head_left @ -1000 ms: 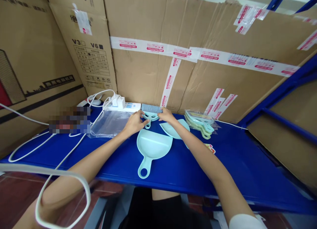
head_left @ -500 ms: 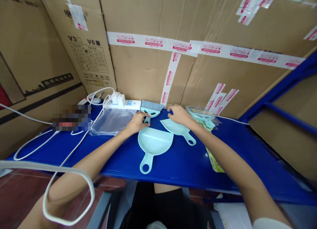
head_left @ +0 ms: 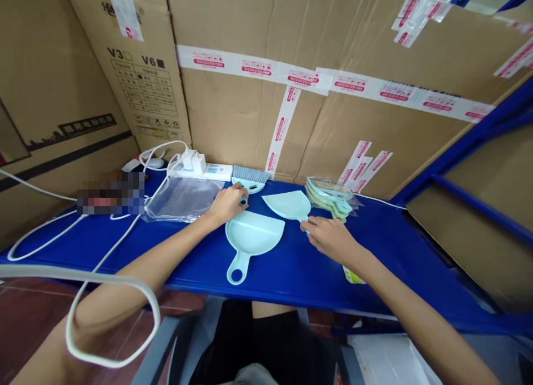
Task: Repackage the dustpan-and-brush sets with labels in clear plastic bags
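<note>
My left hand (head_left: 229, 204) is closed around the handle of a small brush (head_left: 250, 179) with grey-blue bristles, which lies at the back of the table. My right hand (head_left: 327, 235) grips the handle of a light-blue dustpan (head_left: 289, 204), whose pan points back and to the left. A second light-blue dustpan (head_left: 255, 235) lies between my arms, its ring handle toward the front edge; neither hand holds it. Just behind my right hand sits a pile of plastic-wrapped light-blue and green pieces (head_left: 331, 196).
Clear plastic bags (head_left: 183, 199) lie left of my left hand. Behind them runs a white power strip (head_left: 214, 171) with plugs and cables. A white cable (head_left: 112, 282) loops over my left forearm. Taped cardboard (head_left: 237, 118) walls the back of the blue table (head_left: 287, 279).
My right hand has moved from behind the right dustpan toward the front and taken hold of its handle. My left hand stays at the brush handle. The view has shifted slightly.
</note>
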Tool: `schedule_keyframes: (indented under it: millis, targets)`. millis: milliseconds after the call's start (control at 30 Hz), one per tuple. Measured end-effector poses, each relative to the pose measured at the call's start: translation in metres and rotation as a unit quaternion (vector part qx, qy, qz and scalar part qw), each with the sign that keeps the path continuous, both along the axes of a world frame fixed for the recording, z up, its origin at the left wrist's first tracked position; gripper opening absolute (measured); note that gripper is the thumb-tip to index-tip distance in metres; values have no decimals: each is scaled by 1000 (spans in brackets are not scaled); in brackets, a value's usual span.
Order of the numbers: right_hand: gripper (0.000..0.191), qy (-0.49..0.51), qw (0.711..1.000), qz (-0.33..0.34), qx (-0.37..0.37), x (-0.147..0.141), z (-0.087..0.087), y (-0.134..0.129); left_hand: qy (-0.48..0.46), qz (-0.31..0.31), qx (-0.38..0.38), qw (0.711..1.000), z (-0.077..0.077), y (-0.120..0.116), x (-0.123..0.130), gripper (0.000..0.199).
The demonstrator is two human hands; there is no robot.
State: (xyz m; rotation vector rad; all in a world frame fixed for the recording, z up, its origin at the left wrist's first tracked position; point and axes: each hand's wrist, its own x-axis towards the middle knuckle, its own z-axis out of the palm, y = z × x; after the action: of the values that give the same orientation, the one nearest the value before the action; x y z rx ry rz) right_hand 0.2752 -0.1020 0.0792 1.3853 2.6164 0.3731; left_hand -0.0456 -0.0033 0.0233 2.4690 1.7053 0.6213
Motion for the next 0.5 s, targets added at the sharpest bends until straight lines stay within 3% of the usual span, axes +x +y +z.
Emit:
schedule_keyframes:
  millis: [100, 267, 367, 500]
  targets:
    - [21, 101, 985, 65, 126, 2, 3, 5, -1, 0, 10, 1000, -4, 3, 2, 13]
    - [20, 222, 906, 196, 301, -22, 11, -5, -41, -24, 24, 999, -13, 11, 0, 12]
    - [18, 166, 881, 277, 346, -49, 6, -25, -111, -59, 13, 992, -14, 17, -6, 14]
    - [20, 130, 865, 368, 314, -88, -16, -48, -209, -49, 15, 977, -12, 27, -19, 10]
